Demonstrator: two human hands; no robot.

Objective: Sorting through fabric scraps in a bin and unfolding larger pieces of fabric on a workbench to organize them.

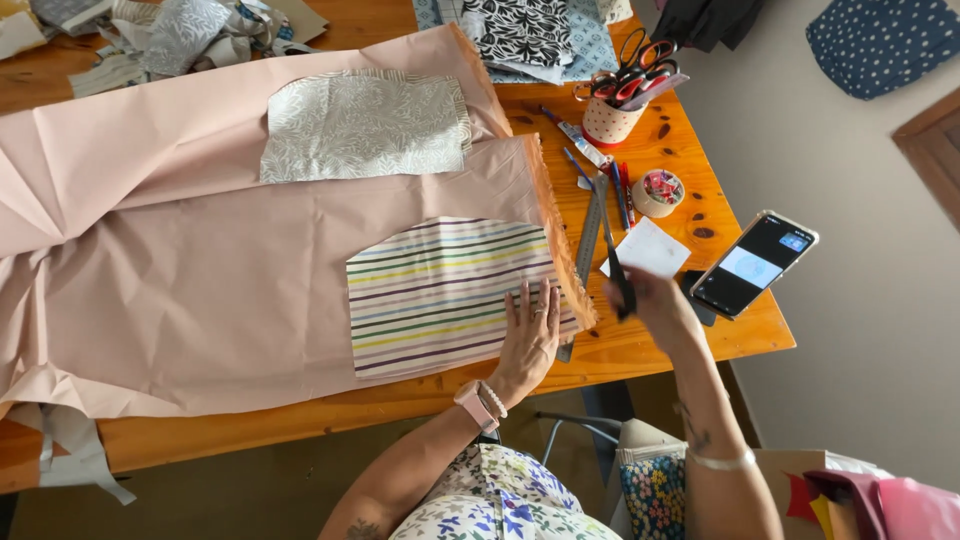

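Two hands working: left hand [528, 340] pressing flat, fingers spread, on one striped fabric piece [445, 295]. Right hand [655, 305] clamping one pair of black scissors [612, 262] above worktop [640, 345].

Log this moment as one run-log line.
left hand: flat on striped fabric piece | right hand: holds black scissors | under: pink cloth on wooden table | nearby: metal ruler, phone

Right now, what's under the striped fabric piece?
The striped fabric piece lies on pink cloth, which covers the wooden table. The left hand presses its right edge. Anything between the layers is hidden.
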